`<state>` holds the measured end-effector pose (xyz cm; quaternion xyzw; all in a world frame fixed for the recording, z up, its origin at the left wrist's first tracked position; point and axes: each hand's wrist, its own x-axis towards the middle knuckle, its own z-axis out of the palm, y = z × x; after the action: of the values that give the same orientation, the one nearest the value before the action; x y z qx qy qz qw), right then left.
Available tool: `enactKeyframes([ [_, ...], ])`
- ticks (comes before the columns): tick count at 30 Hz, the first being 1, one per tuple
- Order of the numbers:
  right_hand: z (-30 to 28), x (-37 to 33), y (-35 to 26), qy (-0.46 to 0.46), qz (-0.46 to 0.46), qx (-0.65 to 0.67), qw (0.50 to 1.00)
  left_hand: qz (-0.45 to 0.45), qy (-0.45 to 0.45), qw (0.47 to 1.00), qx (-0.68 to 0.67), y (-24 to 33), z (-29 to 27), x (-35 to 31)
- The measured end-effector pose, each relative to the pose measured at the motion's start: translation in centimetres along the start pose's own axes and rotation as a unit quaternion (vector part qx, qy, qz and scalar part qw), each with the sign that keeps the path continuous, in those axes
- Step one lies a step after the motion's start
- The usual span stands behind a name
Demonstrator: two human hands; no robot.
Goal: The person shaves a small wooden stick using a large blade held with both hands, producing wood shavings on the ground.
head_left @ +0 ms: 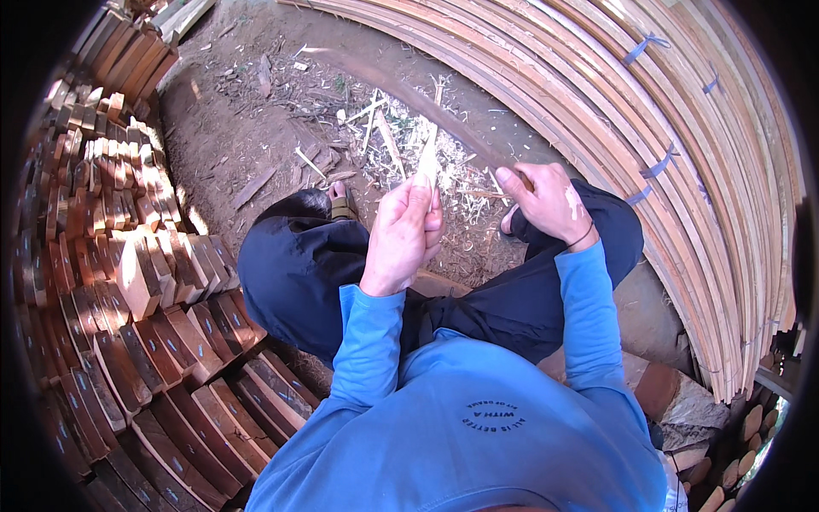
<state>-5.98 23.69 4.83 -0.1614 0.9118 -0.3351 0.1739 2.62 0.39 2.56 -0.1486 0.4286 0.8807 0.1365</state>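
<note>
My left hand (400, 227) is closed, with the thumb pressed along a small pale piece of wood (429, 159). The wood points away from me, and its lower end is hidden in my fist. My right hand (552, 203) is wrapped round the near end of a machete (409, 96), whose handle is mostly covered by my fingers. Its long, brownish blade slants to the far left, passing beyond the wood. Whether the blade touches the wood I cannot tell. Below the hands, pale wood shavings (465, 189) lie scattered on the ground between my feet.
Stacked wooden blocks (171, 341) rise close along my left side. To the right and far side lie long bundled planks (589, 111), tied with blue strips (647, 48). Brown earth (213, 111) with wood scraps stretches ahead. Stones (695, 405) sit near my right elbow.
</note>
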Motion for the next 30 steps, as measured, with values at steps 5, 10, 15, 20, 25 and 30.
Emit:
enactKeyframes([
  [5,0.8,0.9,2.4,0.053,0.026,-0.020,0.998,0.097,0.077,0.980,0.154,-0.9,-0.5,1.1],
  [10,0.6,-1.6,2.0,0.014,0.013,0.066,0.998,0.131,0.119,0.963,0.203,-1.7,-0.5,1.7],
  [15,1.3,-3.7,2.2,-0.008,-0.064,0.047,0.997,0.095,0.110,0.983,0.111,-0.4,0.3,1.4],
  [20,1.9,-4.2,2.2,0.010,-0.089,0.030,0.995,0.075,0.103,0.990,0.062,-0.2,0.0,1.3],
  [25,2.6,-3.0,2.3,0.028,-0.092,0.024,0.995,0.063,0.105,0.991,0.047,-0.4,0.1,1.3],
  [30,1.9,-0.6,2.1,0.082,-0.047,-0.057,0.994,0.084,0.085,0.980,0.160,-1.5,-0.2,1.2],
])
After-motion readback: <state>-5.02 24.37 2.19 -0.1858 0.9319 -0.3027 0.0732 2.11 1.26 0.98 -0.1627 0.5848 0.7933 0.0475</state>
